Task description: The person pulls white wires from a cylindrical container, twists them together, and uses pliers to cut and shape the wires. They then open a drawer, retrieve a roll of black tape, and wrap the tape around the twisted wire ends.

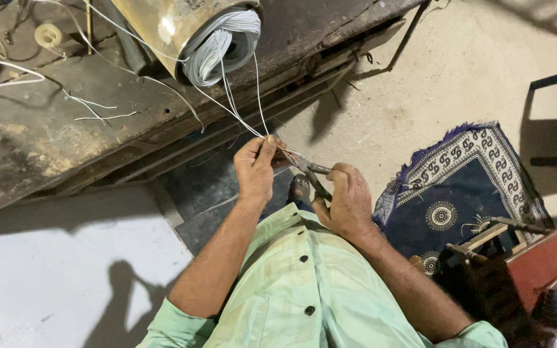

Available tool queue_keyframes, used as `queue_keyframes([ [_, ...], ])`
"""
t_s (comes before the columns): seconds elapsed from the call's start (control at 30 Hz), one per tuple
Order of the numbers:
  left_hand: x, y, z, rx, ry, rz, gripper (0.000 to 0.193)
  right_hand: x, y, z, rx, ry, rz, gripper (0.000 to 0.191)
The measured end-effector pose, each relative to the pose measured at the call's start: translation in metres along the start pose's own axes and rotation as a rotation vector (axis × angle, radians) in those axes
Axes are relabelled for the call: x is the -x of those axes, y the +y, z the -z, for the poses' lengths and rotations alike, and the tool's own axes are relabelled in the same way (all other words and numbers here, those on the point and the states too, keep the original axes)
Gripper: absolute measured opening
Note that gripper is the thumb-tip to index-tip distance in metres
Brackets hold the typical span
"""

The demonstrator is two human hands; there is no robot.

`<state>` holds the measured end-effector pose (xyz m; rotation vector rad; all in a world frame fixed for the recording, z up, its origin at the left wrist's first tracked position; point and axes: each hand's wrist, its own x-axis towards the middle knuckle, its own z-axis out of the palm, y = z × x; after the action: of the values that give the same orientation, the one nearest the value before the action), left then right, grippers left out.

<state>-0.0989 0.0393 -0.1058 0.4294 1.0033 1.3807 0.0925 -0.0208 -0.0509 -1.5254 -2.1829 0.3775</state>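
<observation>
Left hand (254, 169) pinches thin white wires (240, 109); right hand (346, 201) clasps grey pliers (311, 173).

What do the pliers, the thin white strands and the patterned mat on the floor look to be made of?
The pliers, gripped in the right hand, look like bare dull grey metal. The white strands, pinched by the left hand, look like plastic-coated wire, smooth and stiffly curved; their core is hidden. The mat looks like woven fabric, dark blue with pale patterns and a fringed edge.
</observation>
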Motion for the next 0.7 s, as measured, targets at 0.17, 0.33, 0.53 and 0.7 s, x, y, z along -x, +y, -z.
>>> queue_keyframes([
  [0.17, 0.0, -0.008, -0.004, -0.052, -0.006, -0.141, 0.02, 0.005, -0.004, 0.005, 0.149, 0.008, 0.007, 0.036],
  [0.33, 0.002, -0.008, -0.005, -0.053, 0.028, -0.103, 0.022, 0.004, -0.011, 0.007, 0.221, 0.056, 0.075, 0.046],
  [0.53, 0.003, -0.007, -0.005, 0.003, 0.035, -0.049, 0.025, 0.012, -0.011, 0.0, 0.257, 0.101, 0.08, 0.048],
  [0.7, 0.004, -0.008, -0.006, 0.005, 0.05, -0.035, 0.025, 0.015, -0.014, -0.002, 0.236, 0.107, 0.071, 0.052],
])
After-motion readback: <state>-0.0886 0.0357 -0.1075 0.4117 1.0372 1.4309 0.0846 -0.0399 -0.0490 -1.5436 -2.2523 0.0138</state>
